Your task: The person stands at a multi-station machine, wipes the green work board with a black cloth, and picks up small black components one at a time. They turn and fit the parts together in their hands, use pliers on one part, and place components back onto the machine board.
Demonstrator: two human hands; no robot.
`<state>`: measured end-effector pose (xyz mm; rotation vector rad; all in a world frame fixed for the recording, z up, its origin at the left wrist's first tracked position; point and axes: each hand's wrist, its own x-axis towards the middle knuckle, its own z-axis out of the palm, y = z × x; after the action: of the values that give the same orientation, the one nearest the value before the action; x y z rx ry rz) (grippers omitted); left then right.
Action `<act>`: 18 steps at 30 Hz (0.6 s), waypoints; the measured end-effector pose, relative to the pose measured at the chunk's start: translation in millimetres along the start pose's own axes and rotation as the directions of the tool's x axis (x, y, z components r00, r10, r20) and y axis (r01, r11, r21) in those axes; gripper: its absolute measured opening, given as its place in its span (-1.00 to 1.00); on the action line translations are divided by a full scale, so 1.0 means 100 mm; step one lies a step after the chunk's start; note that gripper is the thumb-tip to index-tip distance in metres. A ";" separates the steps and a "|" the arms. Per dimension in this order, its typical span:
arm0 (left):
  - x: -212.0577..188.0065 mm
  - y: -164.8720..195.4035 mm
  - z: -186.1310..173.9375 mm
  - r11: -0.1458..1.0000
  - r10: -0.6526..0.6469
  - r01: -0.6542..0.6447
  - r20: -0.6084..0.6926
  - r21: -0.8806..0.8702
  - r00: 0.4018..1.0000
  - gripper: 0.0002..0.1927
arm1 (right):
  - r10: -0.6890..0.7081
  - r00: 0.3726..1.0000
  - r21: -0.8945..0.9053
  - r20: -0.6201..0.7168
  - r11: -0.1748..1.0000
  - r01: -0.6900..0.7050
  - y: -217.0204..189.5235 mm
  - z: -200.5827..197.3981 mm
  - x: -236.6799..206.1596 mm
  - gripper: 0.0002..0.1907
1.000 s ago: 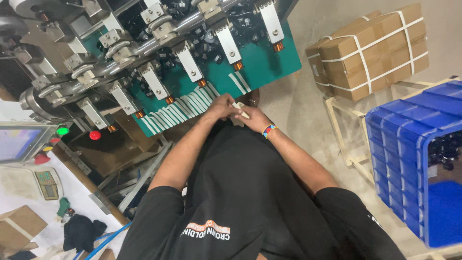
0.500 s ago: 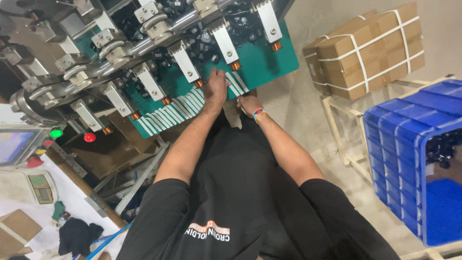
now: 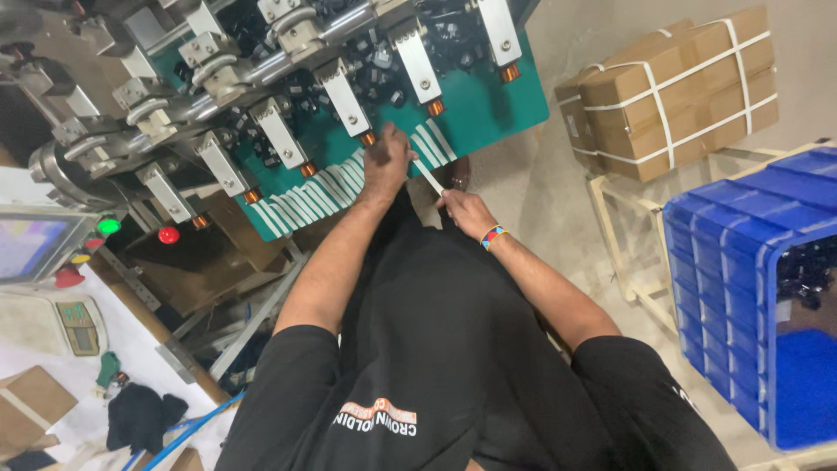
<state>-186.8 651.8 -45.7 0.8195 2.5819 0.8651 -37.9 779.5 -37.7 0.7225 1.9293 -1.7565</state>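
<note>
My left hand (image 3: 384, 162) lies on the green machine panel (image 3: 475, 109), next to a row of white strips (image 3: 314, 194) and just below a copper coil (image 3: 369, 138) on a metal arm (image 3: 344, 94). A single white strip (image 3: 427, 176) runs from that hand down to my right hand (image 3: 462, 210), which pinches the strip's lower end. The right wrist wears a coloured band (image 3: 493, 235). Whether the left fingers also grip the strip is hidden.
Several metal arms with copper coils line the machine above the panel. Strapped cardboard boxes (image 3: 671, 87) sit on a pale wooden frame (image 3: 615, 235) at the right, beside stacked blue crates (image 3: 741, 279) holding black parts. Green (image 3: 108, 226) and red (image 3: 168, 235) lamps and a screen (image 3: 26, 249) are at the left.
Both hands were close together at the panel's lower edge. The left hand has since moved up onto the panel, and the right hand has drawn back a little with the white strip.
</note>
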 end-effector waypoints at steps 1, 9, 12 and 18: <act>0.09 0.02 -0.03 0.999 0.038 -0.037 -0.029 0.032 0.999 -0.75 | -0.044 0.998 -0.041 -0.049 0.998 0.042 0.00 0.03 0.07 -0.57; 0.00 0.06 -0.16 0.992 0.105 -0.090 -0.176 0.089 0.979 -0.45 | 0.323 0.946 -0.181 0.032 0.933 -0.312 -0.14 0.28 0.58 -0.45; -0.25 -0.02 -0.14 0.999 0.026 -0.016 -0.212 0.048 0.977 -0.31 | -0.099 0.995 -0.260 0.031 0.960 0.104 -0.14 0.31 0.48 -0.52; -0.36 -0.13 -0.04 0.966 -0.211 0.253 0.387 -0.062 0.898 -0.70 | -0.329 0.931 -0.130 0.156 0.928 0.349 -0.11 0.16 0.01 -0.60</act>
<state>-165.8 619.4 -47.3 0.5642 2.2135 0.6925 -46.4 762.6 -31.2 0.2168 2.1677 -1.7662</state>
